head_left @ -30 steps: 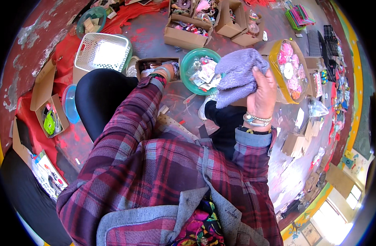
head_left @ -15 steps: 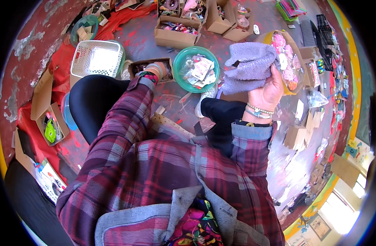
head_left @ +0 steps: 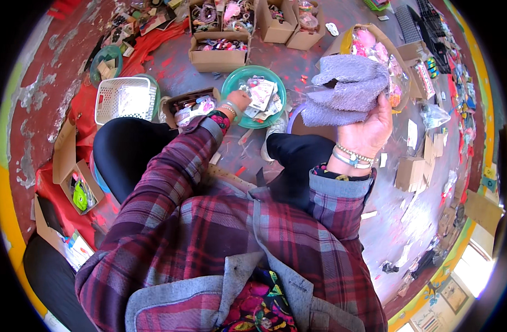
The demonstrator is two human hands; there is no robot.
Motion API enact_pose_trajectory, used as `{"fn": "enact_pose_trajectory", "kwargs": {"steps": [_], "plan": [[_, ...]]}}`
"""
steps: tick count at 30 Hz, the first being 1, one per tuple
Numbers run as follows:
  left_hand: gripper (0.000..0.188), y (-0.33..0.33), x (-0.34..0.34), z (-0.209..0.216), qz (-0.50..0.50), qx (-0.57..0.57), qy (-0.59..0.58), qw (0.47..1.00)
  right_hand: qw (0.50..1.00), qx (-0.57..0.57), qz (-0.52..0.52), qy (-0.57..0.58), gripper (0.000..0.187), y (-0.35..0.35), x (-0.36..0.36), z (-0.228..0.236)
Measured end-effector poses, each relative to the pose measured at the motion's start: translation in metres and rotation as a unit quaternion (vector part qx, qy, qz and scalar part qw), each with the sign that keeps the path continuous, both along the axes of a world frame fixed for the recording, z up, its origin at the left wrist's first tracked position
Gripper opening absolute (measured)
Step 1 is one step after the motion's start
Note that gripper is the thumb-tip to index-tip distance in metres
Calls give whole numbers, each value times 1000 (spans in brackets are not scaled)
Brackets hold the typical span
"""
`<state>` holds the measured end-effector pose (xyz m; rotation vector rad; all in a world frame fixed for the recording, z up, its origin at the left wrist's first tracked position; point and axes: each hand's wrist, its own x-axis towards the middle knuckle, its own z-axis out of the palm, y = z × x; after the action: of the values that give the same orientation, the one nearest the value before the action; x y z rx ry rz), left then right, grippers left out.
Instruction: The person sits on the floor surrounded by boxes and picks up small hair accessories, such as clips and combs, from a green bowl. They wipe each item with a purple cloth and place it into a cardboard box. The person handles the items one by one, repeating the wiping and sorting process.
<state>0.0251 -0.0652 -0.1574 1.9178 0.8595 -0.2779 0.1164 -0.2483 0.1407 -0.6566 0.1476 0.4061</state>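
Observation:
My right hand (head_left: 369, 126) is raised on the right, closed on a folded, fuzzy grey-purple cloth (head_left: 350, 88). The cloth hangs over to the left of the fingers. My left hand (head_left: 239, 99) is at the left rim of a green round basin (head_left: 229, 83), its fingers curled; what they hold, if anything, is too small to tell. Inside the basin lie white cards and small clear packets (head_left: 261, 97). Just left of this hand stands a small cardboard box (head_left: 173, 105) of packaged small items.
A white perforated basket (head_left: 112, 99) stands at the left. Cardboard boxes (head_left: 219, 60) of colourful goods are at the far side. Behind the cloth is a large box (head_left: 394, 52) of pink items. A brown round surface with a purple rim (head_left: 311, 130) sits beneath the cloth.
My left hand has moved right, out of the small cardboard box to the green basin's rim. My right hand still holds the cloth, slightly farther right. The whole view has shifted a little.

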Motion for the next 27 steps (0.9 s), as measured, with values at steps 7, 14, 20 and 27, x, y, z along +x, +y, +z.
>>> {"fn": "enact_pose_trajectory", "kwargs": {"steps": [7, 14, 20, 27], "plan": [[16, -9, 29, -48, -374, 255, 69, 889, 1000, 18, 17, 1, 34, -9, 11, -3], [36, -5, 63, -75, -361, 207, 199, 887, 998, 42, 49, 14, 34, -13, 20, -7], [43, 11, 50, -173, -204, 148, 184, 950, 994, 52, 93, 22, 35, -8, 24, -6], [27, 13, 48, -121, 14, -64, 80, 995, 996, 38, 64, 51, 33, -2, 18, -6]]}}
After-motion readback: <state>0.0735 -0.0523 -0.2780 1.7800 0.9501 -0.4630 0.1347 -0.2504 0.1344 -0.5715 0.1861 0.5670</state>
